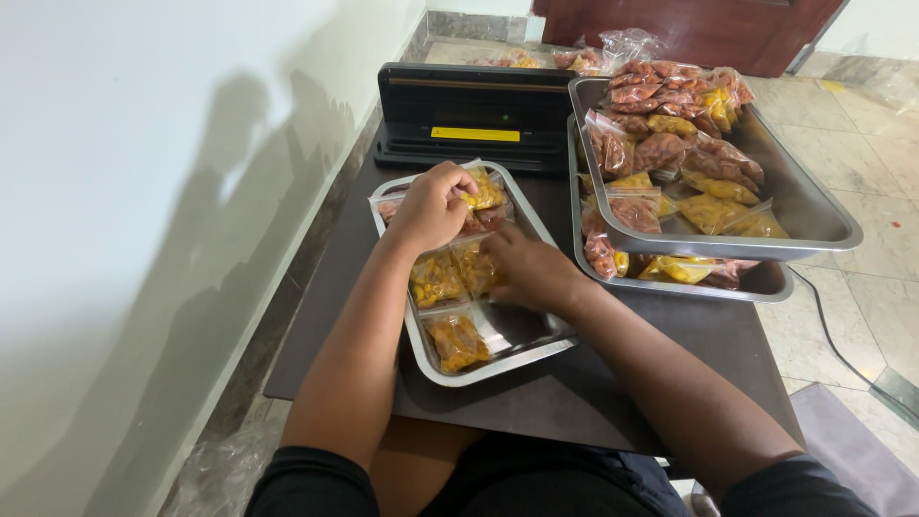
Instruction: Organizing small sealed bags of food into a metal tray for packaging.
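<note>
Dark table point(613, 378), person seated at 6 o'clock, both forearms reaching up toward 12. Nearest thing: small steel tray point(498, 369) at table centre, angled slightly, holding flat clear pouches of yellow and reddish food. One yellow pouch point(457, 342) lies alone at the tray's 6 o'clock end, apart from both hands; bare steel shows beside it at 3 o'clock. Right hand point(531, 271) sits on the tray's 3 o'clock side, palm down, fingers curled onto the middle pouches point(450, 276); whether it pinches one or only presses cannot be told. Left hand point(431, 206) is farther up, at the tray's 12 o'clock end, fingers bunched and closed around the edge of a yellow top pouch point(485, 194), which pokes out at the hand's 3 o'clock. Reddish pouches lie under and beside that hand. Beyond the tray at 12 o'clock, just beside its far rim, stands a black sealer point(474, 115) with a yellow strip on its front. At 2 o'clock, two large steel pans point(814, 215) stacked one on the other, heaped with bags point(670, 144) of reddish and yellow food. More bags on the floor past them at 12 to 1 o'clock. White wall point(144, 191) along 9 o'clock.
</note>
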